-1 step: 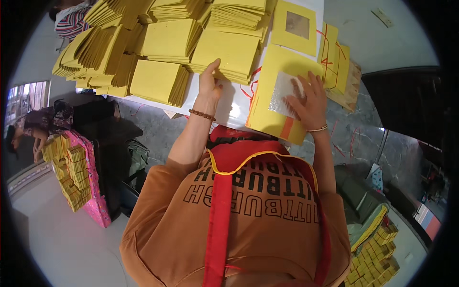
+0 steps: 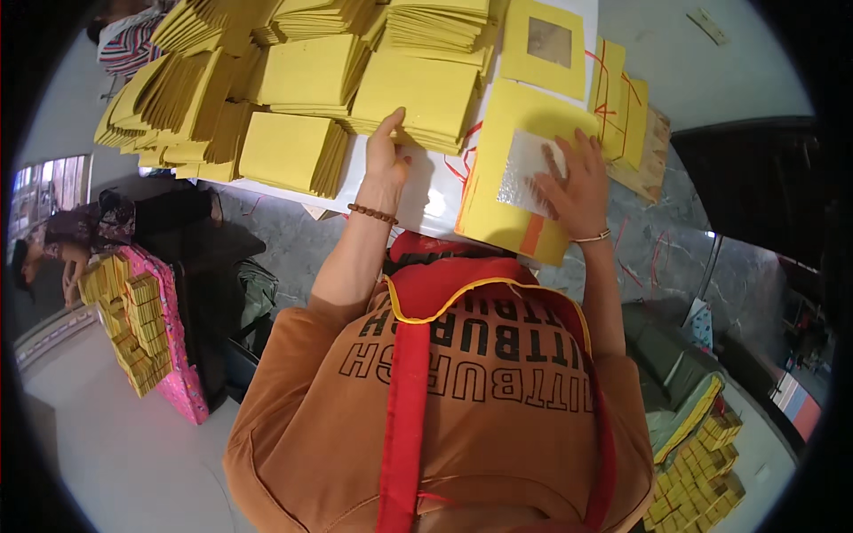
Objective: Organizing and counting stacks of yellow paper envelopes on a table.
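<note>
My right hand (image 2: 577, 186) lies spread on a large yellow paper piece (image 2: 498, 160) with a pale, shiny window patch (image 2: 533, 166), at the table's near edge. An orange strip (image 2: 532, 236) marks its lower part. At the front edge of a stack of yellow folded papers (image 2: 416, 96) is my left hand (image 2: 386, 160), seen from its side. One of its digits reaches onto the stack and another stands apart from it; the remaining fingers are mostly hidden. I see nothing held in either hand.
More yellow stacks (image 2: 293, 151) cover the white table (image 2: 426, 191) at left. A windowed yellow sheet (image 2: 515, 64) lies beyond my right hand, beside bundles tied with red string (image 2: 633, 124). Yellow bundles fill a pink-edged box (image 2: 182, 346) at lower left, near another person (image 2: 80, 226).
The view has shifted very slightly. Both hands keep their places on the paper.
</note>
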The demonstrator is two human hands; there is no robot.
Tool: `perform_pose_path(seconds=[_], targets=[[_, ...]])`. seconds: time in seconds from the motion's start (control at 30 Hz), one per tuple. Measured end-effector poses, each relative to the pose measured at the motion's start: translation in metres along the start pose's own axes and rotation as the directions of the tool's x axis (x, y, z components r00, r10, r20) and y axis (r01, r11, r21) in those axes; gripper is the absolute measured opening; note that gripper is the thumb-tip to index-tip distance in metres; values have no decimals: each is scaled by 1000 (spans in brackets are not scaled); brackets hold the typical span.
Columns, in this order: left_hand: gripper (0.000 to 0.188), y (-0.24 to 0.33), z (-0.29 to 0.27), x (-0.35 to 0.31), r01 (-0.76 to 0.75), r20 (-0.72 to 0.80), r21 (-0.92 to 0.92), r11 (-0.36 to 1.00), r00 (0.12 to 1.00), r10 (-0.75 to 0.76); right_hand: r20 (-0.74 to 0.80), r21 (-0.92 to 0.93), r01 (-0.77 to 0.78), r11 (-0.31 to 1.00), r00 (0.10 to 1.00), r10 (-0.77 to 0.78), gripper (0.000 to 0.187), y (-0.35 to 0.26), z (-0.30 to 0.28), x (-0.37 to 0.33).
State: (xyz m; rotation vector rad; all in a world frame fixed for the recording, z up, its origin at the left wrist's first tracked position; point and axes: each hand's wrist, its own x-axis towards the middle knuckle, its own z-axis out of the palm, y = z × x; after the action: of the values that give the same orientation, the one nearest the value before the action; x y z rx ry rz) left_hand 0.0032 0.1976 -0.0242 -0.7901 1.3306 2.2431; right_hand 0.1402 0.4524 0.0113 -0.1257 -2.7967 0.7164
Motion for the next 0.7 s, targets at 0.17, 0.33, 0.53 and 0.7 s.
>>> perform_pose_path(seconds=[0.17,0.33,0.53,0.7], targets=[[92,6,-14,-7,104,-7,-13,994,995,-104,-145,225,-8,974,989,41,52,13,-5,-12],[58,-11,-14,-60,133,-2,71,989,991,-133,-156,417,-116,902,968,196,51,20,0,-32],[46,-16,10,-93,-976,965,209,-63,195,174,-144,84,156,984,979,-143,33,19,-3,-34],[56,-25,29,-97,-956,986,45,-290,89,-141,-98,79,45,996,994,-37,28,18,8,-39]])
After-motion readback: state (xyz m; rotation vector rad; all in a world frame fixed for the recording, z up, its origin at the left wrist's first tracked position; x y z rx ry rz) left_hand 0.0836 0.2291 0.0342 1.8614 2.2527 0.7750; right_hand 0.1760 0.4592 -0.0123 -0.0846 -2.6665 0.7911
